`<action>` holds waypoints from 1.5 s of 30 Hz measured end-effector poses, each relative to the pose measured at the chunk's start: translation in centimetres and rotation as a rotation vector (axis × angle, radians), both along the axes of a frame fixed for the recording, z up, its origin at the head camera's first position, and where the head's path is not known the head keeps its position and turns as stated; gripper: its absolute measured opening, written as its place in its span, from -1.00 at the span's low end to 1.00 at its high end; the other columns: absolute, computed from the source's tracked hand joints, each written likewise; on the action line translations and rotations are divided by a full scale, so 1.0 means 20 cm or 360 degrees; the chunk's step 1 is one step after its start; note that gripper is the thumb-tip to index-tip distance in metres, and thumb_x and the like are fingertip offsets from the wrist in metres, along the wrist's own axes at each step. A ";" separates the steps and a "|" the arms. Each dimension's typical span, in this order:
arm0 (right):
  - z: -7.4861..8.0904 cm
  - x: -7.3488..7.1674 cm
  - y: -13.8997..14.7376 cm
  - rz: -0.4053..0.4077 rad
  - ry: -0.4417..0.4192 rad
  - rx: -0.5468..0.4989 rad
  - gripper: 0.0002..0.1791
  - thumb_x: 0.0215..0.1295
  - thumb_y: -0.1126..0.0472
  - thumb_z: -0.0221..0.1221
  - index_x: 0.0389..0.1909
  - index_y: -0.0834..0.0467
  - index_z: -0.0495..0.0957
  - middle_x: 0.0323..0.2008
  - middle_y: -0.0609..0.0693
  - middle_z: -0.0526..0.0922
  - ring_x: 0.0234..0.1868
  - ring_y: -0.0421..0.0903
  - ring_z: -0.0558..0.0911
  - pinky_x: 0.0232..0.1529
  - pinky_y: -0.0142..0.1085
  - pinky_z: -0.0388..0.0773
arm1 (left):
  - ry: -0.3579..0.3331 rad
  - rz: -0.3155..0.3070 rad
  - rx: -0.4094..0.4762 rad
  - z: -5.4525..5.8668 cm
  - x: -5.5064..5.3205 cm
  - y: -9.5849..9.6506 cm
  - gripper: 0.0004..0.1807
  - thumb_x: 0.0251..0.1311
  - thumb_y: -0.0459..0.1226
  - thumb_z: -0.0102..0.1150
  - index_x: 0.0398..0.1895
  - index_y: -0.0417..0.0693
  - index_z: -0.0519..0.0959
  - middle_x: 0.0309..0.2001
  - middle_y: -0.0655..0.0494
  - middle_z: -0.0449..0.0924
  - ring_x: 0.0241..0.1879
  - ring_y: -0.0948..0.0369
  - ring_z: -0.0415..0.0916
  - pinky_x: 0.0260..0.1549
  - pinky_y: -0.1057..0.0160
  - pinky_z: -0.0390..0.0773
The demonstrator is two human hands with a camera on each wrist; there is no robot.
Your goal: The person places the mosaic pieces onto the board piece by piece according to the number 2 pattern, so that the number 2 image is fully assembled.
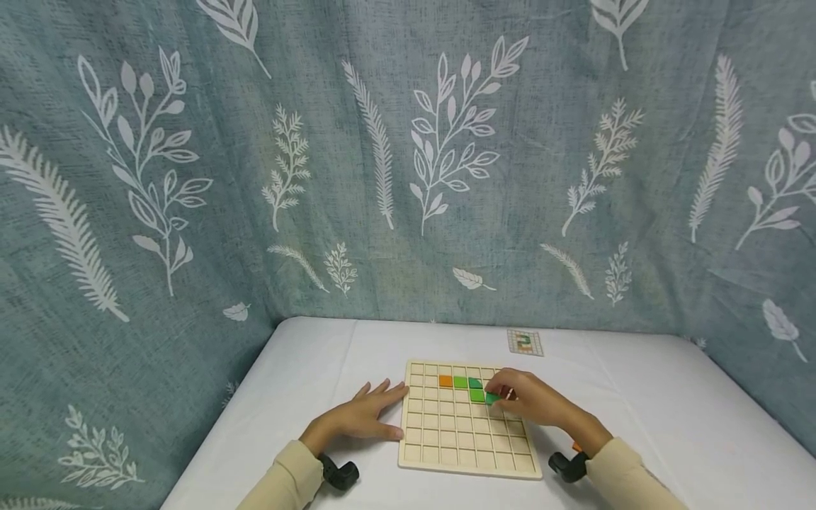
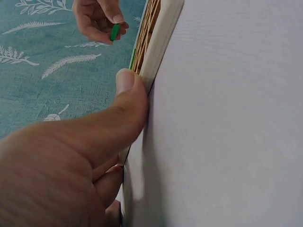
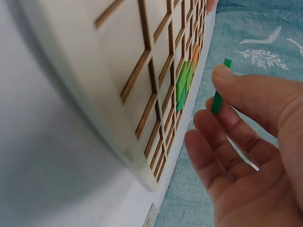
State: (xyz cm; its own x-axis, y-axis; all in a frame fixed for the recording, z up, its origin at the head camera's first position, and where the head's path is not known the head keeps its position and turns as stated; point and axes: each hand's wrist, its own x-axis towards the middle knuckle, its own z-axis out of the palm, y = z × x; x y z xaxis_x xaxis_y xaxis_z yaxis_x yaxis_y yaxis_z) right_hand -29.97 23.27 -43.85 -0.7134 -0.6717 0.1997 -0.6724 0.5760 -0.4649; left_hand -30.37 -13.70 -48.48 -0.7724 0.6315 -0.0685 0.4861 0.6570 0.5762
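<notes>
One dark green tile [image 1: 491,399] is pinched in the right grip [image 1: 530,398], just above the gridded board [image 1: 455,440]. Left of that grip lie an orange tile [image 1: 445,381], two light green tiles [image 1: 477,396] and a rounded green piece [image 1: 474,383]; the left grip [image 1: 362,416], fingers spread, touches the board's edge.

Looks like a curtained-off tabletop booth, walled with blue-green, leaf-patterned fabric [image 1: 395,283] from nine o'clock through twelve to three. Furnished toward six with a white-covered table [image 1: 625,397]; equipped with black wrist-worn units [image 1: 341,476] near seven and five. Hard to place as home, lab or office.
</notes>
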 end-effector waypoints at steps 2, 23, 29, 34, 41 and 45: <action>0.00 0.00 -0.01 0.0046 0.0023 0.0008 -0.72 0.28 0.30 0.31 -0.01 0.23 0.59 -0.13 0.00 0.64 -0.20 -0.24 0.62 -0.23 -0.40 0.65 | -0.0005 0.0002 0.0001 0.00 0.00 0.00 0.00 0.17 0.17 0.30 0.59 0.03 0.09 0.60 0.10 0.02 0.62 -0.02 -0.23 0.55 -0.21 -0.39; -0.07 -0.02 -0.10 0.0028 -0.0046 0.0104 -0.77 0.27 0.27 0.33 -0.06 0.15 0.66 -0.17 -0.09 0.62 -0.27 -0.32 0.48 -0.28 -0.43 0.54 | -0.0015 0.0014 0.0006 -0.02 0.00 0.01 0.01 0.16 0.20 0.29 0.59 0.06 0.10 0.60 0.13 0.02 0.62 0.00 -0.23 0.55 -0.21 -0.40; -0.07 -0.02 -0.12 0.0037 -0.0051 0.0110 -0.76 0.26 0.27 0.33 -0.05 0.14 0.67 -0.19 -0.08 0.60 -0.32 -0.36 0.44 -0.31 -0.44 0.53 | -0.0011 0.0010 0.0008 -0.02 0.00 0.00 0.01 0.15 0.19 0.29 0.58 0.04 0.11 0.60 0.10 0.03 0.62 -0.02 -0.22 0.54 -0.22 -0.39; -0.07 -0.02 -0.12 0.0025 -0.0068 0.0125 -0.76 0.28 0.26 0.32 -0.04 0.15 0.68 -0.19 -0.06 0.59 -0.34 -0.39 0.41 -0.33 -0.46 0.51 | -0.0018 0.0009 0.0010 -0.01 0.01 0.00 0.01 0.16 0.19 0.29 0.59 0.03 0.10 0.60 0.10 0.02 0.62 -0.02 -0.23 0.55 -0.21 -0.40; -0.07 -0.02 -0.13 0.0008 -0.0067 0.0119 -0.79 0.29 0.29 0.31 -0.07 0.17 0.69 -0.21 -0.05 0.61 -0.33 -0.37 0.43 -0.33 -0.45 0.52 | -0.0002 -0.0011 0.0009 0.01 0.01 0.00 0.00 0.19 0.17 0.28 0.59 0.00 0.09 0.60 0.07 0.02 0.62 -0.05 -0.23 0.54 -0.23 -0.39; -0.07 -0.02 -0.13 0.0007 -0.0049 0.0126 -0.82 0.30 0.33 0.29 -0.09 0.17 0.69 -0.22 -0.05 0.61 -0.32 -0.37 0.45 -0.33 -0.46 0.53 | 0.0001 -0.0001 0.0005 0.02 0.01 0.00 0.00 0.19 0.17 0.28 0.59 0.00 0.09 0.60 0.08 0.02 0.62 -0.04 -0.22 0.55 -0.22 -0.38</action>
